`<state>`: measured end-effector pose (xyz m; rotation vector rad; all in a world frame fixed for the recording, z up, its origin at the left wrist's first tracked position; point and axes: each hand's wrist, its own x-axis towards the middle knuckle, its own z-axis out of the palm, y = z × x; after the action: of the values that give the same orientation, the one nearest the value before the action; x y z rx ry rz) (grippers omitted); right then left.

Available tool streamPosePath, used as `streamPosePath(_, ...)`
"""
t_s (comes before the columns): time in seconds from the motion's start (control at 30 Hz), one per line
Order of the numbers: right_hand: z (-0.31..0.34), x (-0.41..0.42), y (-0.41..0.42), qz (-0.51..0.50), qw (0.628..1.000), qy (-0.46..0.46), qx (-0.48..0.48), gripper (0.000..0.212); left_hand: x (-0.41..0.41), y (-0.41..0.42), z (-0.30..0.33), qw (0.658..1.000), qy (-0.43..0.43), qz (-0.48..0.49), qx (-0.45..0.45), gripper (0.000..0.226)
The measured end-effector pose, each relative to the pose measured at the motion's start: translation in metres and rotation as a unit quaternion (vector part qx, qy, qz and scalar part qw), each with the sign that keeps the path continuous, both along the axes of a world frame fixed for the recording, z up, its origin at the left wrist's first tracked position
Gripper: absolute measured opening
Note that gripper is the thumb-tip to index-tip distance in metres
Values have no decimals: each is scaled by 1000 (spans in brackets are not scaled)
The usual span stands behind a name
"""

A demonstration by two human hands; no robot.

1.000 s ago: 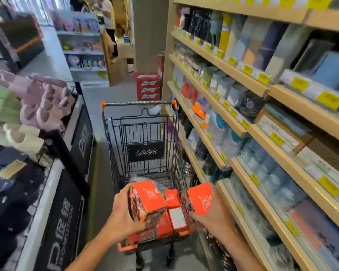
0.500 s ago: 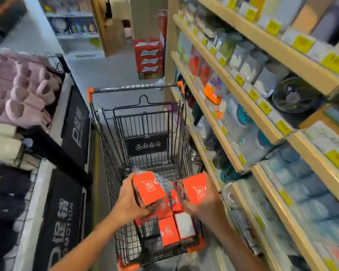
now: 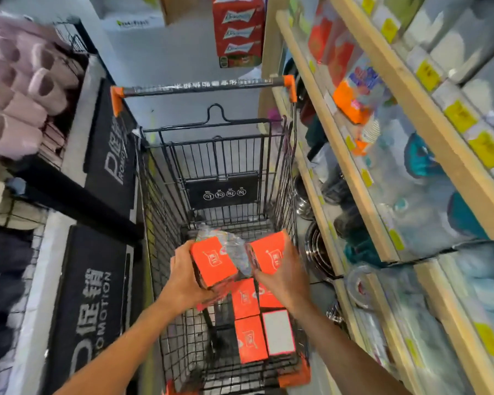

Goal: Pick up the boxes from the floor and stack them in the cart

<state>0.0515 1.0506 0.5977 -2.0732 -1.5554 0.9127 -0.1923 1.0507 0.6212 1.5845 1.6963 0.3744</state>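
A black wire shopping cart (image 3: 166,212) with an orange-tipped handle stands in the aisle in front of me. My left hand (image 3: 183,277) grips one orange box (image 3: 213,260) above the cart's basket. My right hand (image 3: 285,277) grips a second orange box (image 3: 268,252) beside it. Crinkled clear plastic wrap (image 3: 231,246) shows between and behind the two held boxes. Several more orange boxes (image 3: 250,337) lie flat on the cart's floor at its near right, one showing a white face (image 3: 278,332).
Wooden shelves (image 3: 362,178) with yellow price tags and packaged goods run along the right, close to the cart. A black promotion bin (image 3: 94,295) holding pink slippers (image 3: 15,104) flanks the left. Stacked red cartons (image 3: 237,29) stand on the floor beyond the cart.
My view has tilted down and closer to the cart. Both hands have carried their boxes forward over the basket, above the boxes lying inside.
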Motion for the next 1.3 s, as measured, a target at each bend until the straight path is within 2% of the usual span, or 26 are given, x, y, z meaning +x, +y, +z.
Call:
streamPosePath(0.07, 0, 0, 14, 10, 1000, -6, -6, 124, 2, 8, -3, 1000, 1, -9, 25, 135)
streamPosePath(0.17, -45, -15, 43, -38, 999, -22, -12, 122, -14, 28, -45, 1000, -11, -9, 16, 127)
streamPosePath(0.27, -93, -26, 68, -45, 998, -32, -39, 124, -28, 39, -88, 999, -36, 15, -4, 122)
streamPosePath(0.37, -135, -33, 83, -44, 998, -37, -40, 130, -33, 44, -116, 995, -96, 25, 3, 86)
streamPosePath(0.43, -163, -35, 82, -38, 998, -38, -36, 132, -35, 45, -131, 996, -92, 6, 5, 101)
streamPosePath(0.53, -198, -30, 63, -15, 996, -68, -54, 124, -44, 35, -143, 996, -81, -43, -6, 122)
streamPosePath(0.67, -231, -22, 36, 1, 984, -103, -143, 107, -44, 32, -163, 995, -76, -57, 5, 121)
streamPosePath(0.83, -244, -19, 27, 21, 983, -120, -139, 103, -33, 38, -179, 995, -77, -66, -3, 122)
streamPosePath(0.97, -240, -13, 24, 16, 989, -92, -113, 100, -17, 57, -185, 992, -62, -109, -27, 140)
streamPosePath(1.1, -228, -9, 19, -8, 998, -48, -41, 92, 4, 82, -195, 991, -82, -101, -8, 126)
streamPosePath(1.2, -227, -7, 15, -30, 999, -30, -5, 88, 18, 91, -214, 992, -92, -79, -35, 120)
streamPosePath(1.3, -230, -3, 9, -40, 999, -5, 8, 84, 35, 79, -246, 978, -124, -139, -89, 118)
